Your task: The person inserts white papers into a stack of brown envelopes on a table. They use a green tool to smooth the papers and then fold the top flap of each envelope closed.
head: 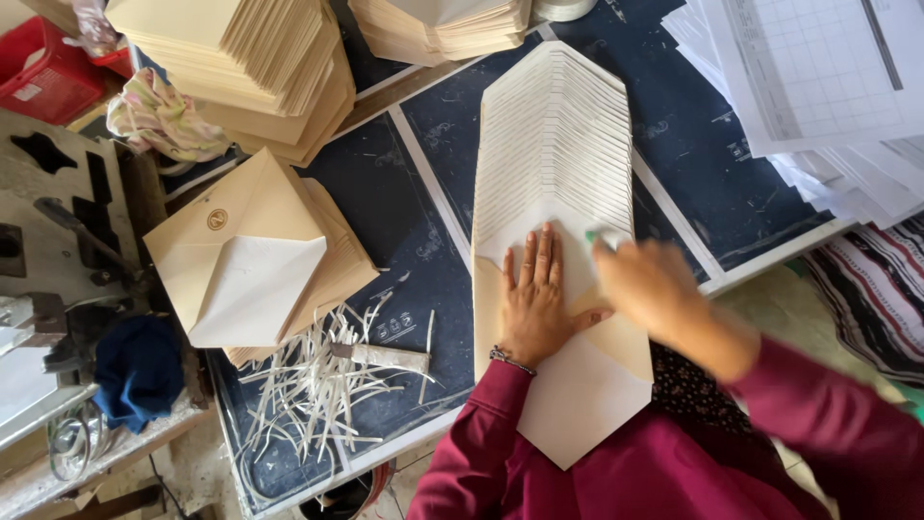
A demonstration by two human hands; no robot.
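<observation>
Envelopes (553, 144) lie fanned in a long overlapping row down the middle of the dark tabletop (423, 241), flaps open and pointing away from me, pale cream against the blue-black surface. I have my left hand (532, 299) pressed flat on the nearest end of that row, fingers spread and straight, palm down, gripping nothing. My right hand (647, 284) is just beside it, blurred with motion, closed around a small pale green and white object (606, 237) whose tip sits on the paper; I cannot tell what kind of tool it is. Under both hands the closest envelope (587, 395) shows its tan inner flap and a wide white face running toward my dark red sleeves.

To the left sits a separate stack of tan envelopes (255, 255), the top one with its flap open and a small round emblem on it. Just below that stack lies a heap of thin white paper strips (313, 385), with a knife wrapped in pale tape (380, 356) resting among them. Taller stacks of cream envelopes (260, 67) stand at the far edge, beside a crumpled flowered cloth (159, 116) and a red basket (43, 67). White printed sheets (818, 87) are piled at the far right. A dark blue cloth (140, 371) lies on the wooden bench at the left.
</observation>
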